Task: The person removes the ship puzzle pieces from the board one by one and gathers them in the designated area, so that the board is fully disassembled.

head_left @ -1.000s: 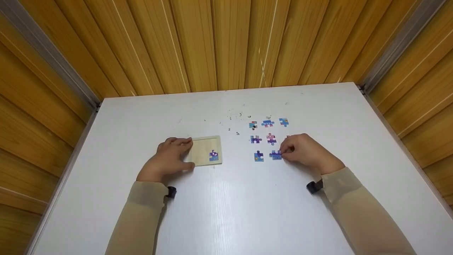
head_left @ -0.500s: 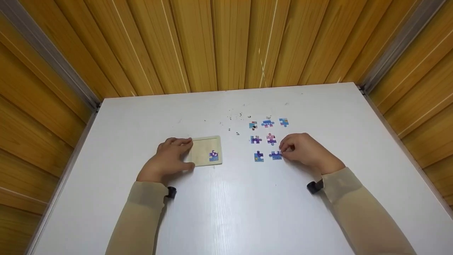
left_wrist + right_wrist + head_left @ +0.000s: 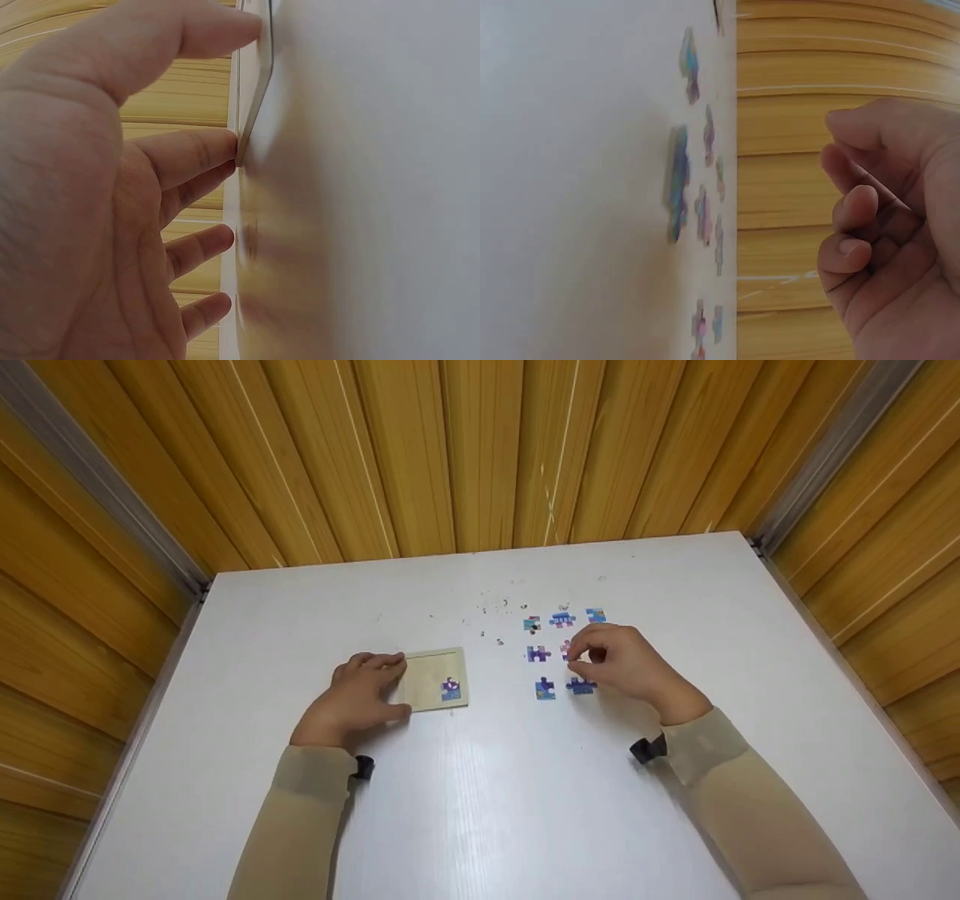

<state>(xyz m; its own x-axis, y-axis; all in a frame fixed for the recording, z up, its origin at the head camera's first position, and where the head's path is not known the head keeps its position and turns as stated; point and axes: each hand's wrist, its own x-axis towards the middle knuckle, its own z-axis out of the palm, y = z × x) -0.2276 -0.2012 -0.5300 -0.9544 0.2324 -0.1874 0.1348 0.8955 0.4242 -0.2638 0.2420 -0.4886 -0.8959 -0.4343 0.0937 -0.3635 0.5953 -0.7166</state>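
Note:
A square pale wooden puzzle tray [image 3: 427, 667] lies on the white table, with one purple-and-blue jigsaw piece [image 3: 450, 691] in its near right corner. My left hand [image 3: 352, 697] holds the tray's left side, thumb at the near edge and index finger at the far left corner. To the right, my right hand [image 3: 626, 664] hovers over loose jigsaw pieces, fingers bent. Nothing shows between its thumb and fingertips [image 3: 832, 159] in the right wrist view. Below it lies a blue-purple piece [image 3: 581, 686]; a pink piece [image 3: 565, 651] is partly behind the fingertips.
More jigsaw pieces lie in rough rows: one at near left [image 3: 545, 688], a purple piece [image 3: 538, 654], and a back row with a blue-pink piece [image 3: 562, 619]. Small dark marks [image 3: 495, 606] dot the table behind the tray. Wood-grain panels [image 3: 480, 457] stand beyond the table edge.
My right hand has lifted and moved left and away from me, from beside the blue-purple piece to over the middle of the pieces. My left hand stays at the tray. The head view has shifted slightly.

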